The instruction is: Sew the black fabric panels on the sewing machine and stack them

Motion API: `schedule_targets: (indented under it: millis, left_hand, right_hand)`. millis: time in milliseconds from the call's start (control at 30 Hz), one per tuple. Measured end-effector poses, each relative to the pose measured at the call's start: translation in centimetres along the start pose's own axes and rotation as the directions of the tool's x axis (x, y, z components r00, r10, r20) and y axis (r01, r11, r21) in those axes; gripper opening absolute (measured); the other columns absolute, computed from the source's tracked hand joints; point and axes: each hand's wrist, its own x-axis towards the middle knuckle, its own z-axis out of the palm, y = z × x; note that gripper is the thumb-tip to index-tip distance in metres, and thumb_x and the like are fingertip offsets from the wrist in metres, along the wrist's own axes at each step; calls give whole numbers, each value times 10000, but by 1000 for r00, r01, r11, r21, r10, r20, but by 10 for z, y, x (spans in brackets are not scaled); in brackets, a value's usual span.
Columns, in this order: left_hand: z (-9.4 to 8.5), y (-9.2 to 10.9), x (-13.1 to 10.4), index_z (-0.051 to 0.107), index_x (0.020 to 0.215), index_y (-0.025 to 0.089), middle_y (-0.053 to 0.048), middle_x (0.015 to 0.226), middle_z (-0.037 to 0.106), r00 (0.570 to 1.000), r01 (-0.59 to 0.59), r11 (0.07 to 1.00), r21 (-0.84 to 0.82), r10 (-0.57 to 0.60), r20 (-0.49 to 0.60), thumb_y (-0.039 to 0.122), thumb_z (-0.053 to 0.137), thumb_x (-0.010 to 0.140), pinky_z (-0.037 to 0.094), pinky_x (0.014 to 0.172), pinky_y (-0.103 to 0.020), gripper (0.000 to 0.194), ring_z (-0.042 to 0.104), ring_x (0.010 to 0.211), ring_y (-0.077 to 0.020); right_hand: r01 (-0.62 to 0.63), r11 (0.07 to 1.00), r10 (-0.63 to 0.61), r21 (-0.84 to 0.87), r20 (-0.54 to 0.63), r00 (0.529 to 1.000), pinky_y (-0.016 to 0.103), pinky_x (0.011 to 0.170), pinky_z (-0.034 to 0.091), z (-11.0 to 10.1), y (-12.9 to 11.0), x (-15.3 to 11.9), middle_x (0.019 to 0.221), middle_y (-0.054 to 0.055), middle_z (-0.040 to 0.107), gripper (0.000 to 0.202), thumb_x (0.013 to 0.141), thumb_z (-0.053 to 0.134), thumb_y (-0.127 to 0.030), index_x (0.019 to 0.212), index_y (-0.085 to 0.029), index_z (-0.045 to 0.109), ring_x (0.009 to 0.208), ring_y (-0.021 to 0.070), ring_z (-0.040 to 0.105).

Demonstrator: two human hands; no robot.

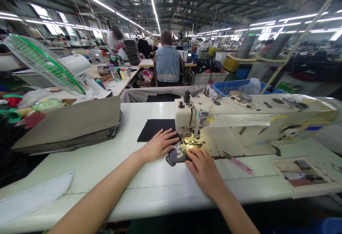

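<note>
An industrial sewing machine (pixel 227 114) stands on the table, its lamp lighting the needle plate (pixel 192 141). A folded piece of black fabric (pixel 153 128) lies just left of the machine head. My left hand (pixel 162 144) rests flat with fingers stretched, its tips on the fabric's right edge beside the presser foot. My right hand (pixel 203 169) sits at the front edge of the machine bed, fingers bent and thumb close to them. Something dark shows between thumb and fingertips, but I cannot make it out. Pink-handled snips (pixel 240 164) lie right of this hand.
At left stand a stack of grey fabric panels (pixel 72 127) and a fan (pixel 48 64). A pale template (pixel 37 196) lies front left, a small tool tray (pixel 304 177) at right. Behind the machine is a blue basket (pixel 227 87); a person (pixel 167 62) sits ahead.
</note>
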Motion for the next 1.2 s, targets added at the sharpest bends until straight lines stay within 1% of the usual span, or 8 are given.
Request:
schedule_targets:
  millis: [500, 633, 733, 833, 900, 1033, 1100, 1200]
  left_hand:
    - [3, 2, 0, 480, 1472, 319, -60, 1578, 418, 999, 38, 999, 36, -37, -19, 426, 384, 1049, 222, 1181, -607, 447, 300, 1492, -290]
    - [0, 10, -9, 482, 1464, 311, -60, 1576, 420, 998, 59, 997, 58, -59, -13, 415, 403, 1045, 240, 1171, -608, 438, 286, 1495, -304]
    - [-5, 23, -22, 574, 1367, 268, -91, 1512, 490, 998, 45, 992, 117, -39, -59, 375, 454, 1022, 315, 1143, -562, 381, 405, 1418, -319]
    - [-8, 34, -30, 661, 1175, 189, -134, 1222, 647, 980, 163, 974, 156, -142, -139, 298, 463, 997, 476, 985, -452, 288, 612, 1128, -285]
    - [-8, 36, -32, 663, 1131, 165, -135, 1110, 666, 958, 267, 951, 154, -245, -146, 315, 492, 981, 516, 898, -423, 272, 637, 1021, -280]
    - [-13, 23, -32, 547, 1369, 156, -181, 1447, 519, 954, 296, 930, 220, -276, -115, 393, 620, 925, 415, 1067, -501, 509, 495, 1311, -351]
    - [-26, 13, -37, 533, 1396, 176, -155, 1466, 516, 931, 364, 890, 276, -339, -136, 336, 609, 934, 393, 1094, -467, 495, 496, 1320, -316]
    - [-65, -6, -57, 664, 1223, 173, -122, 1216, 668, 825, 565, 754, 337, -509, -244, 199, 483, 973, 460, 990, -370, 309, 604, 1139, -255]
  right_hand:
    - [26, 999, -28, -25, -49, 998, 490, 1008, 518, 4, 0, -11, 1245, 113, 675, 281, 989, 501, -207, 1228, -176, 645, 1151, 275, 605]
    - [22, 999, -26, -41, -95, 995, 476, 988, 530, 5, 4, -20, 1221, 117, 689, 271, 1003, 484, -238, 1194, -173, 665, 1138, 273, 622]
    - [17, 999, -23, -42, -136, 990, 470, 982, 531, 8, 8, -26, 1216, 116, 689, 274, 1012, 472, -259, 1192, -177, 662, 1134, 271, 625]
    - [21, 999, -26, -34, -147, 989, 466, 994, 520, 11, 11, -28, 1221, 110, 684, 272, 1012, 478, -278, 1198, -192, 657, 1140, 271, 623]
    - [22, 999, -27, -35, -147, 989, 467, 990, 517, 12, 12, -27, 1222, 109, 683, 271, 1011, 481, -289, 1197, -199, 657, 1138, 275, 624]
    - [49, 998, -55, -42, -157, 986, 458, 970, 515, 14, 14, -28, 1217, 109, 688, 279, 1017, 472, -301, 1199, -191, 651, 1123, 276, 630]
    - [69, 997, -76, -45, -166, 983, 450, 970, 511, 15, 16, -30, 1217, 108, 688, 286, 1019, 473, -318, 1204, -186, 645, 1125, 274, 630]
    - [98, 994, -106, -53, -179, 978, 446, 980, 499, 17, 20, -32, 1223, 104, 687, 312, 1023, 468, -365, 1220, -186, 632, 1134, 272, 628]
